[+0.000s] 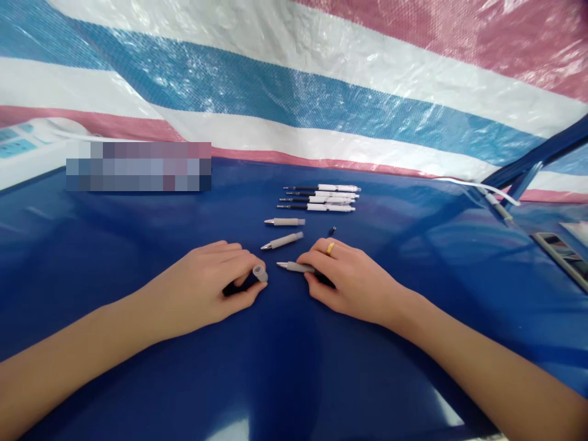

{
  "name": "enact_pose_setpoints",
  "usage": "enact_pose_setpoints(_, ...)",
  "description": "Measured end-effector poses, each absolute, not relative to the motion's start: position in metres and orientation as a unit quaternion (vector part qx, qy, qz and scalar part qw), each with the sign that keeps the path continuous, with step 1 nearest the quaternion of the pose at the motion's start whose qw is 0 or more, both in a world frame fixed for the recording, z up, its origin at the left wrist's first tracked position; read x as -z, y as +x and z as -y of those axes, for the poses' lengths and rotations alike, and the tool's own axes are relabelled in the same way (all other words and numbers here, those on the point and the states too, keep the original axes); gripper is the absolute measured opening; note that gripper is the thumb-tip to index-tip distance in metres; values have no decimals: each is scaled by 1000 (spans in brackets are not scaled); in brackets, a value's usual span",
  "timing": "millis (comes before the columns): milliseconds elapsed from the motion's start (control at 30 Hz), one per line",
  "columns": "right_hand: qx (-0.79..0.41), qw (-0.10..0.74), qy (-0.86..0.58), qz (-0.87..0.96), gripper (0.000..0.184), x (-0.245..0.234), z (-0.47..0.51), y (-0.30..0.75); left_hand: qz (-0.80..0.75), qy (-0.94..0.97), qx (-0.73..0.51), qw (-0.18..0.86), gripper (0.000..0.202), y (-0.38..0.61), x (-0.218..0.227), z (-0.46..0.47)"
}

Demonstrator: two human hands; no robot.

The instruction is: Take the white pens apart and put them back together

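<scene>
The two hands rest low over the blue table (184,386), apart from each other on either side of the middle of the frame. The left hand (215,278) pinches a short grey tube (260,273) between thumb and fingers at centre, its hollow end tipped up toward the head camera; that angle probably lets the person look into the bore. Whether the tube touches the table cannot be told. The right hand (346,275), a gold ring (330,248) on one finger, is clamped on the rear of a grey barrel (294,266) lying nearly flat, its tip toward the left; holding it by the back end leaves the front uncovered, likely for control. Just above, two more grey barrels (285,222) lie apart, tips also left, the lower one slanted, so either can be picked up without disturbing the other. Above these, four white pen halves (332,208) lie in a close row, their black refills (298,199) all pointing left, an arrangement that seems meant to keep like parts together and facing one way. A small black piece (332,231) lies just above the right hand, near its fingers. A phone (561,260) at the right edge and a power strip (37,147) at upper left stand well away, leaving the middle for the pen parts.
</scene>
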State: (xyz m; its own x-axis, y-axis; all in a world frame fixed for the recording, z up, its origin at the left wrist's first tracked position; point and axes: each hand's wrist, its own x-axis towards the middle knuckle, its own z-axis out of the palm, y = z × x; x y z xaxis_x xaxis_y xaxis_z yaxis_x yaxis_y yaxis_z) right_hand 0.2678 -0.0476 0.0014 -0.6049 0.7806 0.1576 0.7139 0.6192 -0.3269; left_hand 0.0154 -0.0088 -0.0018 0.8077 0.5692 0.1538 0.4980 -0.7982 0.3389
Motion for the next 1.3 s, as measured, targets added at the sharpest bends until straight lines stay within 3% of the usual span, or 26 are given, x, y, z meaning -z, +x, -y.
enact_pose_setpoints(133, -110, 151, -435, 881, 17, -1, 47, 266, -292, 937, -131, 141, 16, 16, -1, 10)
enact_pose_setpoints(333, -125, 230, -442, 858, 12, -3, 47, 265, -300, 938, -131, 110, 18, 16, 2, 10)
enact_pose_setpoints(500, -179, 294, -425, 837, 16, -6, 50, 267, -267, 950, -147, 75, 38, 12, 5, 4)
enact_pose_setpoints(767, -291, 262, -388, 834, 18, -13, 55, 265, -136, 979, -144, 49, 35, 12, 0, 15)
enact_pose_setpoints(967, -388, 222, -355, 821, 22, -13, 60, 263, -181, 967, -161, 82, 24, 19, -2, 30)
enact_pose_setpoints(1133, -339, 215, -329, 855, 10, -8, 59, 262, -185, 965, -165, 85, 18, 23, 0, 33)
enact_pose_setpoints(1300, -221, 188, -339, 895, 22, -6, 56, 262, -204, 961, -181, 45, 19, 21, 5, 31)
